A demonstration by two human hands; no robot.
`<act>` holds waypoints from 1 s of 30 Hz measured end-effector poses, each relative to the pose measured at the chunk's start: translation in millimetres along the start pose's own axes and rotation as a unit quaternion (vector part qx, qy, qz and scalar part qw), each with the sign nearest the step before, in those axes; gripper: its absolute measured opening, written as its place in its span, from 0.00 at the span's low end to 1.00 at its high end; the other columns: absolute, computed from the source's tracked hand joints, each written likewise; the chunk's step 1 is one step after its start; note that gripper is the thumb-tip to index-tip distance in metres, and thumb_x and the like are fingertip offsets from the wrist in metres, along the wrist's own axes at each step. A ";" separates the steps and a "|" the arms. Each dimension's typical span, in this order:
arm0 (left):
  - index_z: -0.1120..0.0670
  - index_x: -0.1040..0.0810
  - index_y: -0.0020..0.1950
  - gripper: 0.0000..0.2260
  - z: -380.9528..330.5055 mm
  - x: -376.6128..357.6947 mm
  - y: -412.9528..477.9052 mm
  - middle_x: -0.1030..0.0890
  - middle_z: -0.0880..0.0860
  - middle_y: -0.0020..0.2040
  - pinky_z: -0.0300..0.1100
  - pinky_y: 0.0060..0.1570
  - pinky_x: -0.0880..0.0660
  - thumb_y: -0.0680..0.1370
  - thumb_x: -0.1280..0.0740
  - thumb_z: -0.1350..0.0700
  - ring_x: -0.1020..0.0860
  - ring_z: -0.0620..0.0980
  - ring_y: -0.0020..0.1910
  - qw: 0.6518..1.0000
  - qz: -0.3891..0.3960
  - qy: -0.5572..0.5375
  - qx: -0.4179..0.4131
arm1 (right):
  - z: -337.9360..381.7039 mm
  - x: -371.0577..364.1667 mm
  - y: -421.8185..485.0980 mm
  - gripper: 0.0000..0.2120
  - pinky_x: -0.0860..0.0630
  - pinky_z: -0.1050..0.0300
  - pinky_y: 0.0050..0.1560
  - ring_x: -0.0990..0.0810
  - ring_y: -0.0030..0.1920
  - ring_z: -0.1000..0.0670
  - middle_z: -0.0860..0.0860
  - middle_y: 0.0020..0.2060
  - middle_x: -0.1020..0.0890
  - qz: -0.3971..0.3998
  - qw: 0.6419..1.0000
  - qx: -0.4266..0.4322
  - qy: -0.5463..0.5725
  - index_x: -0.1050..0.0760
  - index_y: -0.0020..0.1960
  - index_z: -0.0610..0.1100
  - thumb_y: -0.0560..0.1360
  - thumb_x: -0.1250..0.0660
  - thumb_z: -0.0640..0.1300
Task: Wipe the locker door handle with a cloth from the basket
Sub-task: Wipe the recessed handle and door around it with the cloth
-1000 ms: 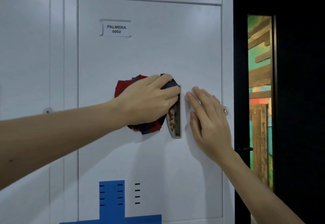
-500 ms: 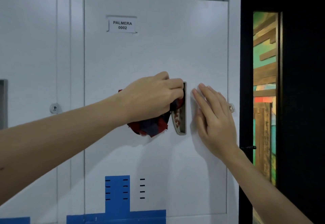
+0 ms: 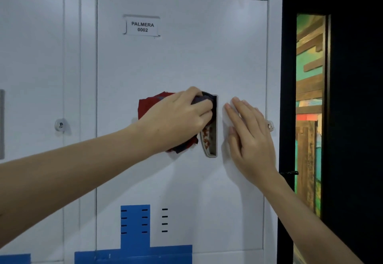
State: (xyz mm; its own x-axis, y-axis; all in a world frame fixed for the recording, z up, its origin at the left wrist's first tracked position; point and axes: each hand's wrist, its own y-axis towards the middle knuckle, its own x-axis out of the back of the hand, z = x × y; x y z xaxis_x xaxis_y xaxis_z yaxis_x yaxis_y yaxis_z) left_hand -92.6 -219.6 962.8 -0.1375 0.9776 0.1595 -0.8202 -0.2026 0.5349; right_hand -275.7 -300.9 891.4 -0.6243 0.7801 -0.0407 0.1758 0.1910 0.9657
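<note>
Two bare forearms are being extended toward the locker. The left forearm (image 3: 72, 176) is being brought in nearly level from the lower left edge, and the right forearm (image 3: 310, 218) is being raised steeply from the lower right corner. The left hand (image 3: 176, 120) is being held knuckles outward, its fingers curled round a crumpled red and dark blue cloth (image 3: 147, 106). The cloth is being pressed against the upper part of the recessed grey metal handle (image 3: 211, 141), and red folds are being left showing beside the wrist and below the palm. The right hand (image 3: 250, 137) is being laid flat on the white metal locker door (image 3: 186, 60) just right of the handle, with fingers straight and pointing up and left; nothing is being held in it. Higher on the door, a white label (image 3: 142, 26) reading PALMERA 0002 is being displayed. Farther right, a narrow window (image 3: 308, 97) in a dark panel is being lit in colour.
</note>
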 end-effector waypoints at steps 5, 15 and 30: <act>0.61 0.20 0.48 0.16 -6.9 -1.1 -4.6 0.21 0.54 0.46 0.47 0.45 0.23 0.74 0.47 0.68 0.23 0.58 0.47 0.999 0.010 0.040 -0.003 | -0.6 0.0 -0.8 0.19 0.37 0.45 0.69 0.34 0.68 0.45 0.41 0.66 0.29 -0.001 1.000 0.001 0.003 0.33 0.68 0.38 0.78 0.45 0.37; 0.61 0.22 0.38 0.21 -13.6 3.6 11.2 0.24 0.54 0.36 0.45 0.37 0.25 0.72 0.56 0.66 0.25 0.57 0.40 0.998 0.015 0.057 -0.010 | -2.5 1.0 -1.2 0.20 0.37 0.47 0.69 0.35 0.69 0.45 0.41 0.66 0.29 0.007 1.000 -0.004 0.016 0.33 0.68 0.38 0.76 0.43 0.36; 0.58 0.20 0.45 0.13 -31.7 -2.0 -11.3 0.21 0.53 0.45 0.46 0.41 0.23 0.72 0.45 0.62 0.23 0.57 0.46 0.997 0.011 -0.018 0.077 | -2.1 0.1 -0.8 0.18 0.34 0.44 0.67 0.33 0.68 0.44 0.41 0.65 0.28 -0.007 0.999 0.005 0.031 0.31 0.67 0.37 0.77 0.45 0.36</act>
State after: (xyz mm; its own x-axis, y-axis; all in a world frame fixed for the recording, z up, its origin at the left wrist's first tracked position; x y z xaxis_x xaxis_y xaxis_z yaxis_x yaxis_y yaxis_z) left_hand -100.7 -217.5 930.2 -0.1311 0.9708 0.2008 -0.7221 -0.2323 0.6516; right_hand -277.5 -302.3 891.1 -0.6728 0.7388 -0.0380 0.1738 0.2077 0.9626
